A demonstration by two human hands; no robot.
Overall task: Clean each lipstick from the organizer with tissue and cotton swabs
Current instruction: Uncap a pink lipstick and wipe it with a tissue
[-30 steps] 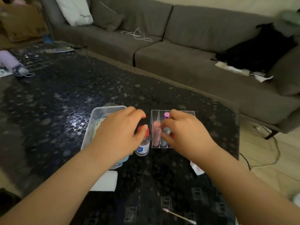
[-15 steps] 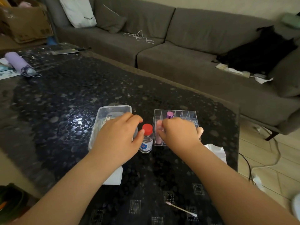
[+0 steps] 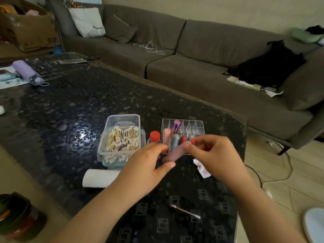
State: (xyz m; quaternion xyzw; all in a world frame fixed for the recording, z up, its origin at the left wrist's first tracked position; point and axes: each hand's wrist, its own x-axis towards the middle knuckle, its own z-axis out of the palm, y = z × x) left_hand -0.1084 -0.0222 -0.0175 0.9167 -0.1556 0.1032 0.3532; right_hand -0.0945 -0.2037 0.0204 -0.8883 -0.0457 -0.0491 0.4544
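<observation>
Dark pebble-patterned glass coffee table [image 3: 73,102], serving as work surface and carrying all supplies within arm's reach. Clear lidless plastic box of cotton swabs [image 3: 121,141], at 10 o'clock from the hands, open for quick picking. Clear acrylic lipstick organizer [image 3: 192,126], at 12 o'clock, compartments upward, holding upright a purple metallic tube [image 3: 176,127], a pale pink tube [image 3: 166,135], a grey-blue tube [image 3: 174,142] and a red one [image 3: 182,139]. Left hand [image 3: 143,171], fingers curled, pinching near end of pink lipstick [image 3: 172,154]; right hand [image 3: 215,156], fingertips gripping far end. Lipstick thus lifted clear of organizer, tilted between both hands just in front of it, probably for uncapping by opposed pull. Folded white tissue [image 3: 100,178], at 8 o'clock, flat on table. Red-capped small bottle [image 3: 155,136], between swab box and organizer. Crumpled stained tissue [image 3: 201,170], at 4 o'clock, likely discarded. Loose cotton swab [image 3: 185,211], at 6 o'clock, lying apart.
</observation>
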